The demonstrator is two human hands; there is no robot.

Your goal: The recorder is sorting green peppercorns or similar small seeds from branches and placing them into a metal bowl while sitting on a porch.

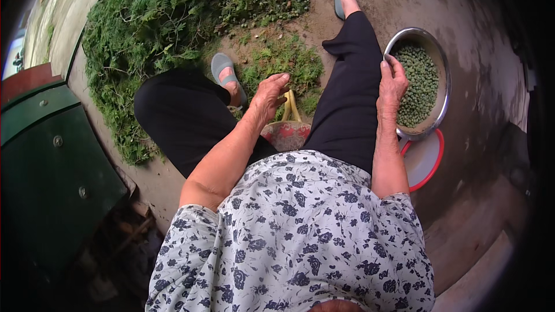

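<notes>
My left hand hangs between my knees, its fingers loosely bent and apart, with nothing visible in it. Just below it are two yellow bars rising from a red-and-grey patterned seat between my thighs. My right hand is at the near-side rim of a round metal basin, by my right leg. Its thumb and forefinger come close together there; whether they pinch something is too small to tell. Many small green seed cones lie in the basin.
A large heap of cut green conifer branches covers the ground ahead and left. Loose sprigs lie between my feet. A red-rimmed white basin sits partly under the metal one. A dark green metal panel stands at left.
</notes>
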